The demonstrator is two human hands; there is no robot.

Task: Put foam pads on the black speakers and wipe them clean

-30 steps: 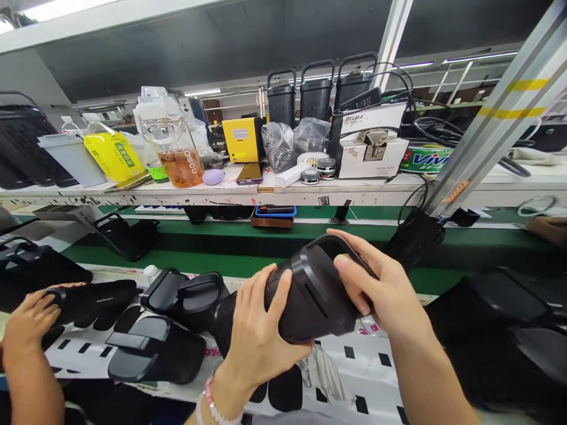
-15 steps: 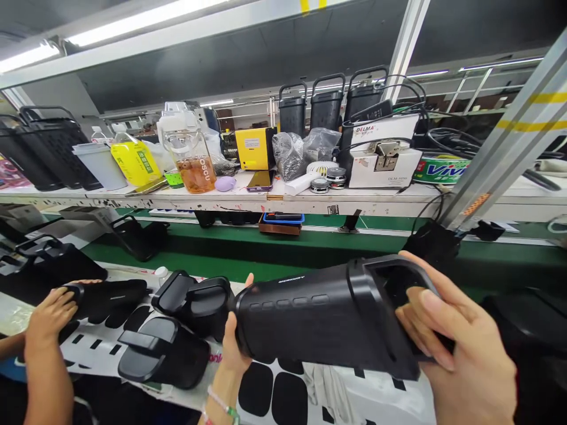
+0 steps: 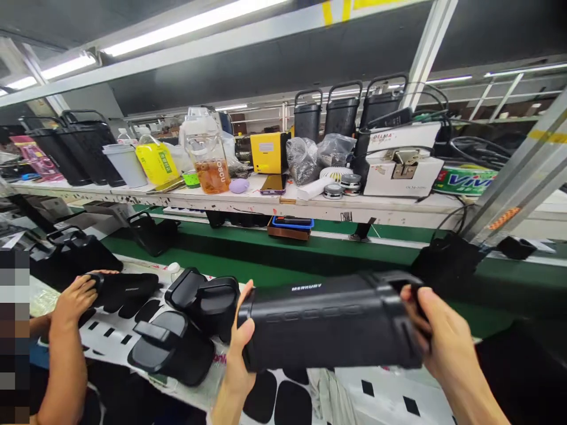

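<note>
Hands (image 3: 443,330) around black casing (image 3: 328,321), both ends

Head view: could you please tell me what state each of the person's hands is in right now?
Left hand: closed, holding the black cylindrical housing at one end.
Right hand: closed, holding the same housing at its other end.

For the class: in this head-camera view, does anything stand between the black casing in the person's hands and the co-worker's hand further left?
Yes. A black housing stands on the printed mat, right beside the black casing and the person's left hand, in line with the co-worker's hand.
</note>
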